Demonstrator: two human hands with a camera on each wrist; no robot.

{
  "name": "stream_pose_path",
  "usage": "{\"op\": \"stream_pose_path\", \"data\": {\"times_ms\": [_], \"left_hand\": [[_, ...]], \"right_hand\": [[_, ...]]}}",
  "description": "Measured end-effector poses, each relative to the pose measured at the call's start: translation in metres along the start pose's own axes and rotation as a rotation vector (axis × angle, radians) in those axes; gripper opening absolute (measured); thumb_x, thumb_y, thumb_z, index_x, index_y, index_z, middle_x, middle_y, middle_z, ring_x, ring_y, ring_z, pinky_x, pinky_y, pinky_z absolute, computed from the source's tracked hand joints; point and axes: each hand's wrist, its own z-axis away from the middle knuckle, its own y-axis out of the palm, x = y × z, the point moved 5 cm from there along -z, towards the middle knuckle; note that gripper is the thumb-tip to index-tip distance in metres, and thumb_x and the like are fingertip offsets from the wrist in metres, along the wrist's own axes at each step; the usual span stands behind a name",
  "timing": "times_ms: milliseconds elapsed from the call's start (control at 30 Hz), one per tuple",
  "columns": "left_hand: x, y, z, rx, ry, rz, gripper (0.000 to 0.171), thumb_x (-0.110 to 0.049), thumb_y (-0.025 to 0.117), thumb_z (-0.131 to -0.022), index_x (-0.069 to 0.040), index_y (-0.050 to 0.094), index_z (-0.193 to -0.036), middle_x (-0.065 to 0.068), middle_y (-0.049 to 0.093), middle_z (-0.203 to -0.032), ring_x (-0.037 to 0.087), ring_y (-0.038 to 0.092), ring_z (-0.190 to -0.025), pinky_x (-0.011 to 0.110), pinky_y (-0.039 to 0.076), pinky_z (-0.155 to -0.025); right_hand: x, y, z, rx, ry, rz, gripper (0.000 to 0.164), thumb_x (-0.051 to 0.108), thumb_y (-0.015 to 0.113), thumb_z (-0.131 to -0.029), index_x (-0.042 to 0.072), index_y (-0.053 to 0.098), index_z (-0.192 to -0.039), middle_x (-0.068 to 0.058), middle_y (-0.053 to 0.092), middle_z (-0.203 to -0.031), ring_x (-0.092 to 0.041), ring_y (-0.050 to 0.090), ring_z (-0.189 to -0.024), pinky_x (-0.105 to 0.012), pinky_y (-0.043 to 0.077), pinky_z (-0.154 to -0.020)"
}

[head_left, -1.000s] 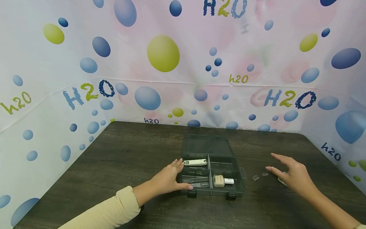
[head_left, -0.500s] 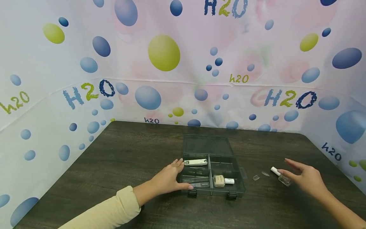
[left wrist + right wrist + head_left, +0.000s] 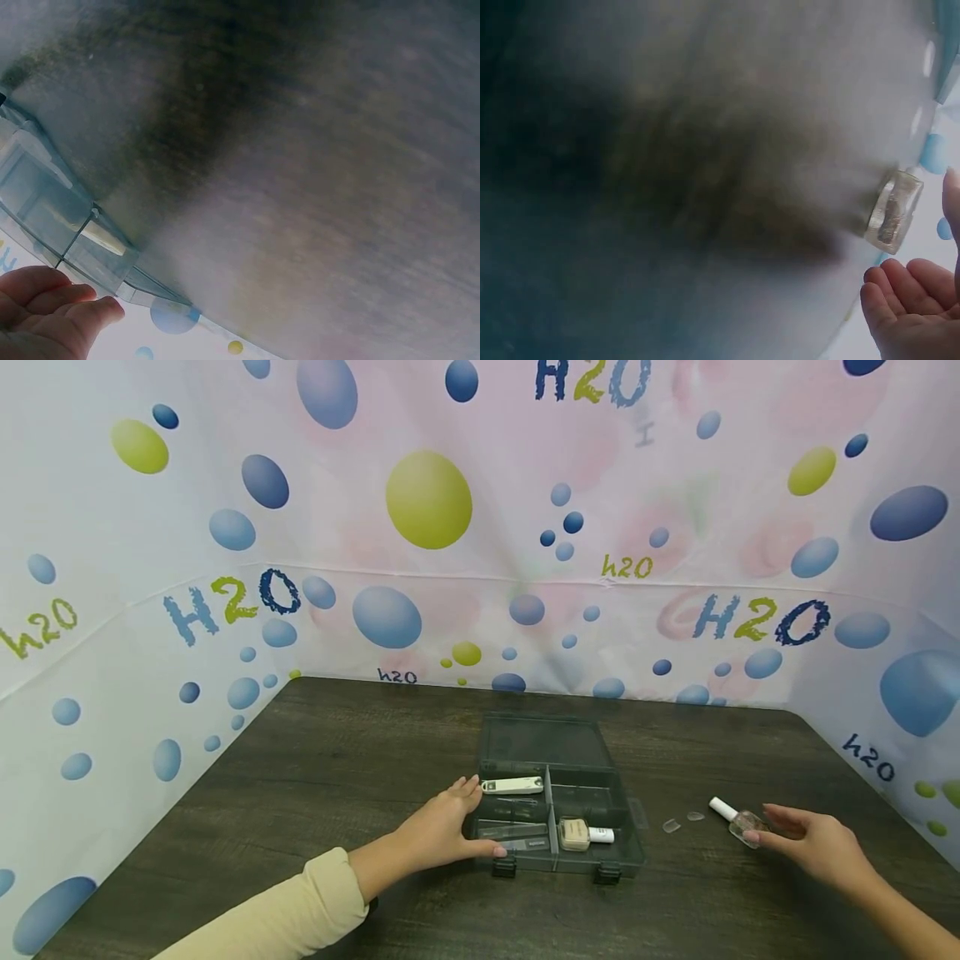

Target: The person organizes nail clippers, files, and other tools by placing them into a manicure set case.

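Observation:
My left hand [image 3: 442, 827] rests at the left side of a dark see-through organizer box [image 3: 592, 860], fingers extended along its edge and thumb at the front corner. The lid [image 3: 543, 741] lies back, opened. Inside are a white nail clipper [image 3: 512, 786] at back left and a beige nail polish bottle [image 3: 575, 834] at front right. On the table to the right lies a clear nail polish bottle [image 3: 745, 827] with a white cap. My right hand [image 3: 825, 852] is beside its base, thumb and fingers spread; in the right wrist view the bottle [image 3: 895, 211] stands apart from the fingers.
Two small clear pieces [image 3: 683, 822], like false nail tips, lie between the box and the clear bottle. Flat grey items [image 3: 517, 837] lie in the front left compartment. A bubble-printed curtain [image 3: 427, 627] borders the dark wooden table [image 3: 360, 735].
My right hand has drawn back to the right and lowered, uncovering the clear nail polish bottle on the table. The left hand and the box have stayed put.

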Motion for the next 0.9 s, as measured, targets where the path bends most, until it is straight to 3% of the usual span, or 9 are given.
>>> {"op": "stream_pose_path", "data": {"times_ms": [267,500,900], "left_hand": [[-0.0009,-0.0010,0.0009,-0.001,0.005,0.002,0.086,-0.050,0.067,-0.079,0.009,0.041,-0.135,0.026,0.031,-0.146,0.042,0.030,-0.135,0.055,0.035,-0.104],[-0.0003,-0.0004,0.0008,-0.006,0.006,-0.003,0.086,-0.051,0.067,-0.079,0.009,0.041,-0.135,0.026,0.031,-0.146,0.042,0.030,-0.135,0.055,0.035,-0.104],[-0.0003,-0.0003,0.0016,0.000,0.005,0.008,0.087,-0.052,0.067,-0.079,0.009,0.040,-0.136,0.025,0.029,-0.147,0.041,0.029,-0.136,0.055,0.034,-0.105]], "right_hand": [[-0.0046,0.0083,-0.0003,0.031,-0.008,0.032,0.072,0.043,0.068,-0.081,-0.015,0.052,-0.120,-0.034,0.061,-0.107,-0.041,0.063,-0.090,-0.051,0.048,-0.068],[-0.0021,0.0074,-0.0016,0.002,-0.017,0.070,0.063,0.038,0.070,-0.080,-0.015,0.057,-0.114,-0.034,0.062,-0.101,-0.041,0.062,-0.086,-0.050,0.048,-0.067],[0.0012,0.0058,-0.0007,-0.002,-0.001,0.051,0.060,0.036,0.071,-0.080,-0.016,0.058,-0.108,-0.027,0.066,-0.092,-0.035,0.063,-0.080,-0.048,0.049,-0.066]]}}
